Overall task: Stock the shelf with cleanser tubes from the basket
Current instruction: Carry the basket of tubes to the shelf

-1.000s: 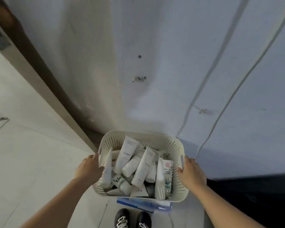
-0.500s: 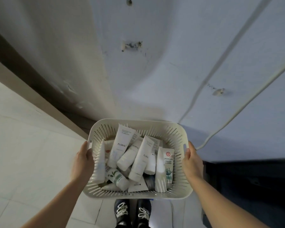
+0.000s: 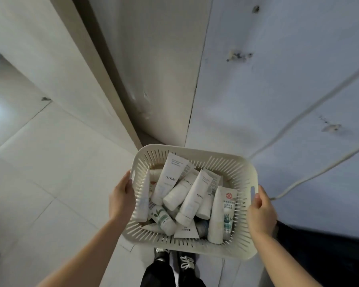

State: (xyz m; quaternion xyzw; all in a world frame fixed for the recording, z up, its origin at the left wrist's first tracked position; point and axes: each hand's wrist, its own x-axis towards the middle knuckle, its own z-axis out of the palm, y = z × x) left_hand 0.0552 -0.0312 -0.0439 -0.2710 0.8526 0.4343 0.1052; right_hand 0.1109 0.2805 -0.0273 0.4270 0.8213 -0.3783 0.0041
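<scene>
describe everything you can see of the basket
The basket is cream-white plastic, rectangular with rounded corners. Its walls are cut with narrow vertical slots, and each short side has a handle slot. It is held in the air above the person's shoes, roughly level. The left hand grips its left side and the right hand its right side, thumbs on the rim. Inside lies a loose heap of mostly white cleanser tubes.

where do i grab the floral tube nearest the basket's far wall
Pinch the FLORAL tube across its flat crimped end, coming from above: that end sits highest and uncovered near the far wall of the basket, while its cap end is tucked among other tubes. The left hand and right hand both hold the basket; free one first.
</scene>
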